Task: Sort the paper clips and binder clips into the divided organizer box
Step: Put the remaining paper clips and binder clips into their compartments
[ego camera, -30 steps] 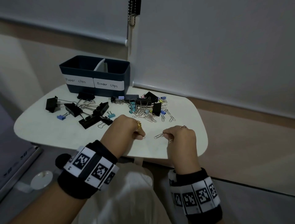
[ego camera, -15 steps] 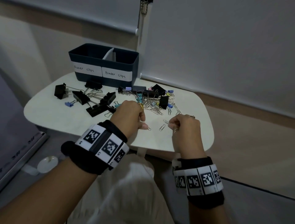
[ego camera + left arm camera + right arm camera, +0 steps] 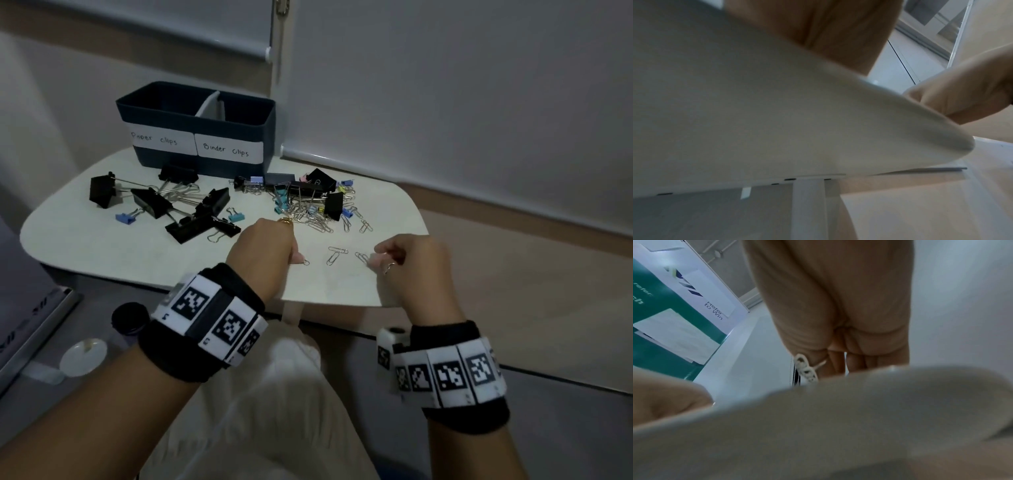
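Note:
The dark blue organizer box (image 3: 161,113) stands at the table's back, labelled "Paper clips" on the left and "Binder clips" on the right. Black binder clips (image 3: 191,214) lie in front of it on the left. A mixed pile of paper clips and small coloured binder clips (image 3: 310,209) lies to the right. Near the front edge, my left hand (image 3: 297,257) is curled and pinches a paper clip (image 3: 305,263) whose tip shows. My right hand (image 3: 375,260) pinches another paper clip (image 3: 362,257). Loose paper clips (image 3: 334,255) lie between the hands.
The small white table (image 3: 68,236) has rounded corners, and its front edge runs just under my wrists. A lid and a dark cup (image 3: 130,318) sit on the floor at the left. Both wrist views mostly show the table's underside (image 3: 777,113).
My hands have drawn apart from one another. The clips they held together a second ago are separated, and loose ones now lie on the table between them.

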### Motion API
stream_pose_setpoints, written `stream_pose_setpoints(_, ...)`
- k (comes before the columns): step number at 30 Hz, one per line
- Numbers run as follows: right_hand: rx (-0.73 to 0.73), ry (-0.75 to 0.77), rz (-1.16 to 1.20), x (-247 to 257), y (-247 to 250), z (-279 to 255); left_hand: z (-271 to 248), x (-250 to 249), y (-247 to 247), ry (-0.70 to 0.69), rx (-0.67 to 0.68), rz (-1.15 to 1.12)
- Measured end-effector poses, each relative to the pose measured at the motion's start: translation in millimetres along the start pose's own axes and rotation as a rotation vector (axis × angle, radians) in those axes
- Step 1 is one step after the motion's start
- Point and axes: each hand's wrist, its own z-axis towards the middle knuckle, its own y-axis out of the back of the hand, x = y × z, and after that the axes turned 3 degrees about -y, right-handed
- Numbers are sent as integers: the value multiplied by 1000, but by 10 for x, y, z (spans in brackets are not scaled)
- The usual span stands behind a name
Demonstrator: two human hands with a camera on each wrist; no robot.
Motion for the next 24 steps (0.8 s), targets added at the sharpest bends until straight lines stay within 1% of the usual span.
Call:
stream_pose_setpoints(3, 35, -37, -38, 51, -90, 4, -24, -7, -25, 0, -56, -65)
stream_pose_setpoints(4, 37, -49, -60, 87, -97, 20, -80, -18, 25, 10, -85, -63)
stream_pose_setpoints(5, 50, -66, -84, 123, -95, 35, -126, -10, 87, 4, -146, -83)
stream_pose_setpoints(6, 70, -85, -103, 155, -93, 46, -184, 23, 184, -22, -223, -112)
stream_pose_setpoints(8, 92, -101, -144, 202, -98, 65, -343, 89, 478, -66, -312, -132)
stream_pose_setpoints(10, 92, -81, -210, 220, -130, 78, -384, 216, 771, -110, -420, -53)
stream_pose_setpoints(12, 75, -64, -256, 223, -175, 72, -264, 351, 1026, -113, -498, 32)
stream_pose_setpoints(13, 65, -55, -269, 221, -195, 65, -151, 421, 1129, -97, -504, 53)
stream_pose_setpoints(16, 43, -8, -311, 248, -243, 40, 288, 649, 1351, -17, -465, 120)
stream_pose_setpoints(18, 41, 18, -294, 293, -253, 26, 518, 766, 1409, -3, -492, 136)
stream_pose_setpoints(21, 30, 88, -127, 384, -250, 2, 743, 869, 1405, 21, -554, 125)
stream_pose_setpoints(22, 45, 110, -75, 414, -258, -8, 797, 888, 1412, 39, -573, 91)
stream_pose_setpoints(24, 127, 144, -55, 467, -305, -39, 869, 918, 1438, 74, -590, 41)
